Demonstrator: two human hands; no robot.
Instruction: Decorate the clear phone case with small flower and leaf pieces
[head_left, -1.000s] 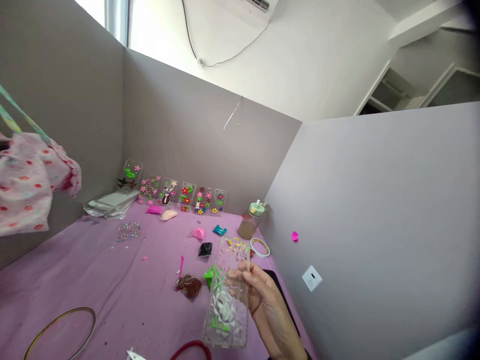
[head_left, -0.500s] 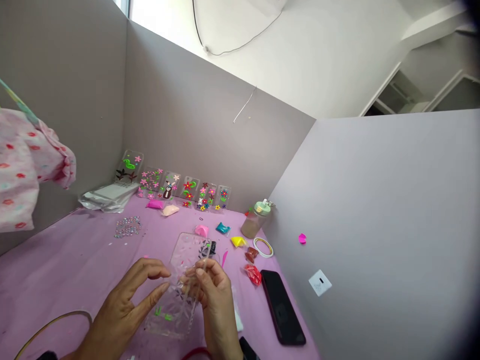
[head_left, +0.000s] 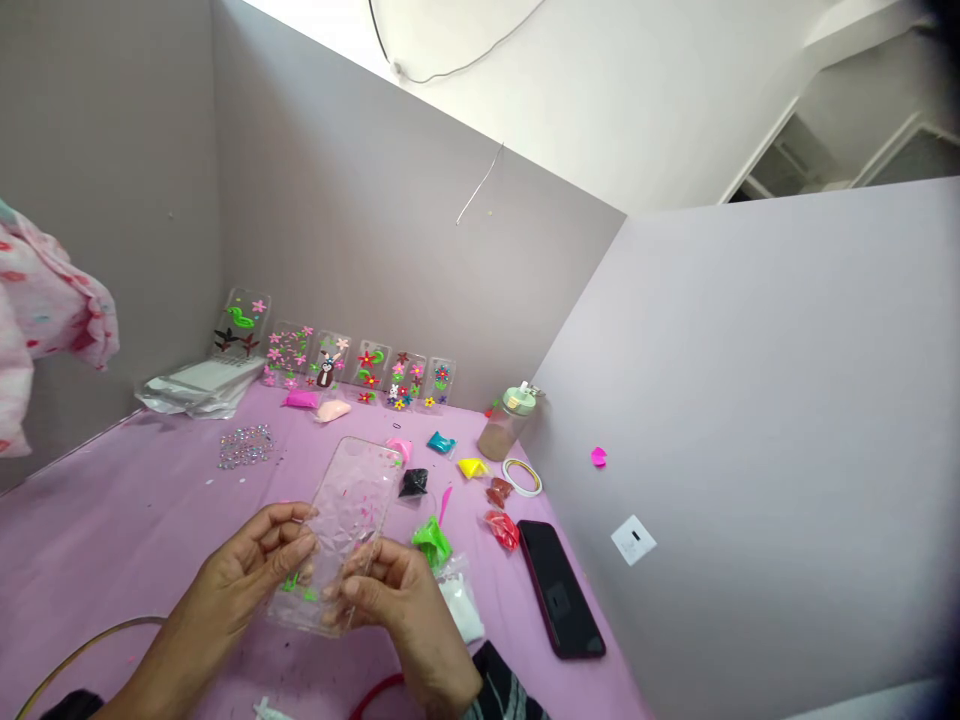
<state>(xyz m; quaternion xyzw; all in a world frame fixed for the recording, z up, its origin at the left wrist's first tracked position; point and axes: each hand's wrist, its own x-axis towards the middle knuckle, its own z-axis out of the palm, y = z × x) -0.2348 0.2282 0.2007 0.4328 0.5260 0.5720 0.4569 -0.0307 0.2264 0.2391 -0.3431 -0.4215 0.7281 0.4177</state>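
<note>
A clear phone case [head_left: 352, 500] is held up, tilted, over the pink tabletop, with small green clay pieces near its lower end. My left hand [head_left: 236, 580] pinches its left edge between thumb and fingers. On the opposite edge, my right hand [head_left: 405, 605] grips it, thumb in front and some fingers showing through the clear plastic. Just right of my right hand lie a green clay packet [head_left: 433, 542] and a white clay packet [head_left: 462, 605]. A black clay packet [head_left: 413, 483] sits beyond the case.
Several decorated phone cases [head_left: 371, 372] lean on the back partition. Pink, teal, yellow [head_left: 473, 468], brown and red clay packets [head_left: 502, 530] lie about. A black phone [head_left: 561, 590], tape roll [head_left: 522, 478] and bottle [head_left: 505, 425] stand right; gems [head_left: 245, 446] and plastic sleeves [head_left: 201, 388] left.
My left hand has closed onto the case's left edge; before, its fingers were apart beside it. The case has shifted left, uncovering the black and green packets. The view has shifted slightly.
</note>
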